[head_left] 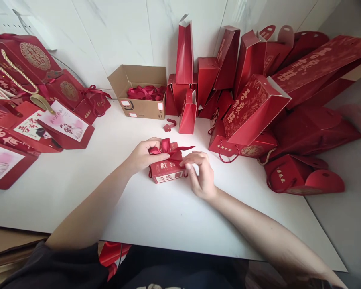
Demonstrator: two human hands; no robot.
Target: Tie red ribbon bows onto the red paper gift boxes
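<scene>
**Checker:** Nearest items?

**Clerk:** One dark sleeve (63,269) at the bottom edge. Above it, the white table (168,224), with both bare forearms laid across it.

**Checker:** The hands?

**Clerk:** Left hand (142,154): fingers curled and pinched shut on a loop of the red ribbon (170,146), at the upper left of the small red box (166,171). Right hand (200,174): fingers bent, thumb and forefinger closed on the ribbon's other side, at the right edge of the box.

**Checker:** Where is the box?

**Clerk:** Flat on the table at its middle, between the two hands and touching both. White label panel faces the person. The ribbon crosses its top, with one tail pointing right.

**Checker:** Next row back?

**Clerk:** One flower-shaped red tab (167,126), lying loose on the table. Just beside it, one small red bag (188,112), upright.

**Checker:** Left side?

**Clerk:** A spread of red gift bags (63,124), lying flat and overlapping. Some have white picture panels, and one has a gold cord handle.

**Checker:** Right side?

**Clerk:** A heap of red paper bags (252,108) with gold characters, tipped over and leaning on each other. It runs past the table's edge.

**Checker:** Farthest?

**Clerk:** One open cardboard carton (141,107) holding more red ribbons (146,92). Behind it, the pale marbled wall (117,32), with taller red bags propped against it.
</scene>
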